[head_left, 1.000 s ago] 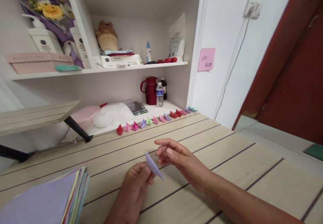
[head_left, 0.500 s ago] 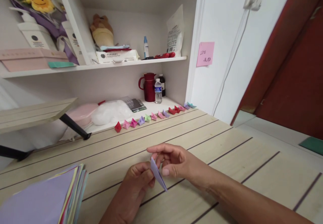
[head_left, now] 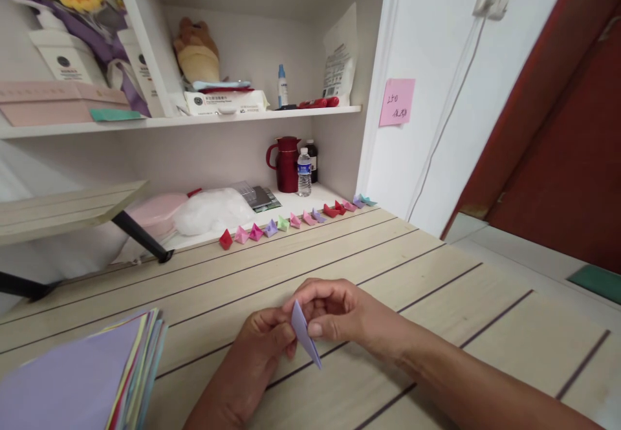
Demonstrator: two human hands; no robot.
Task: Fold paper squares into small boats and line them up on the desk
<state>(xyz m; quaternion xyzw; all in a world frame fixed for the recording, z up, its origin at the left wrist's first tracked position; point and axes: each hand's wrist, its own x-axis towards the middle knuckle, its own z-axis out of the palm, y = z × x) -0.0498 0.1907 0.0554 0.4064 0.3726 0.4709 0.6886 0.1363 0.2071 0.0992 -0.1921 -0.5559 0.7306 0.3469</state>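
A folded lilac paper (head_left: 305,334) is being held edge-up just above the wooden surface (head_left: 436,288), in front of the person and between both hands. The left hand (head_left: 262,352) is gripping its near-left side with fingers pressed together on it. The right hand (head_left: 339,317) is pinching its upper edge, thumb and forefinger fingers (head_left: 315,330) clamped on the sheet. The work in hand appears to be a mid-fold step on a small origami piece, with a crease being set or a flap being taken up. Any further fold would seem to call for a steady left-hand hold while the right draws along the edge, keeping the corners matched. A stack of coloured paper sheets (head_left: 97,378) is lying at the near left. A row of small paper boats (head_left: 291,220) is lining the far edge of the surface, below a shelf nook holding a red jug (head_left: 287,163) and a water bottle (head_left: 304,172). Compared with a second ago, the right hand, then spread open just off the paper, is now closing on it. The paper, then held by the left hand alone and lying flatter, is now standing more upright.
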